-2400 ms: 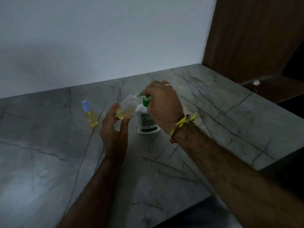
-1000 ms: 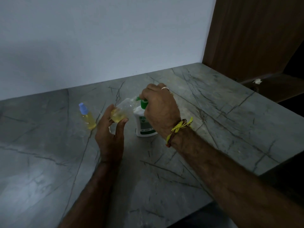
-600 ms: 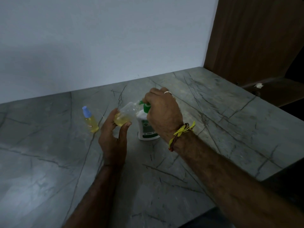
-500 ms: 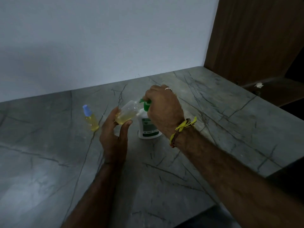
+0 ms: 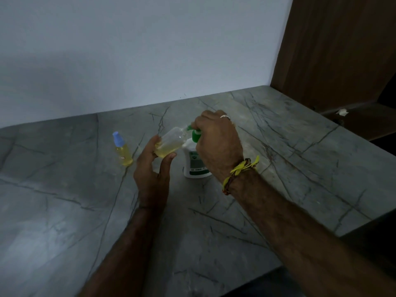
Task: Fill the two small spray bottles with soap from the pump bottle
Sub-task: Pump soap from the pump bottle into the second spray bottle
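Soap is being pumped into the open spray bottle [image 5: 169,144], which is pinched near its base between thumb and fingers of the left hand [image 5: 153,174] and tilted, mouth up against the green spout. The right hand [image 5: 216,144] is curled over the pump head, fingers wrapped round it and pressing down on the pump bottle [image 5: 196,162], which stands on the grey marble counter [image 5: 278,168] just right of the left hand. Yellow liquid is seen pooled in the lower part of the held bottle; by the look of it, about half remains to be filled. A light, thin-walled plastic bottle is judged here, easily squeezed and likely slick if soap runs down it, so a hold low on the body suits it. Farther left, the capped spray bottle [image 5: 122,150] stands full under its blue cap. Against the view half a second ago, little is changed: both grips are kept, and the soap level looks the same.
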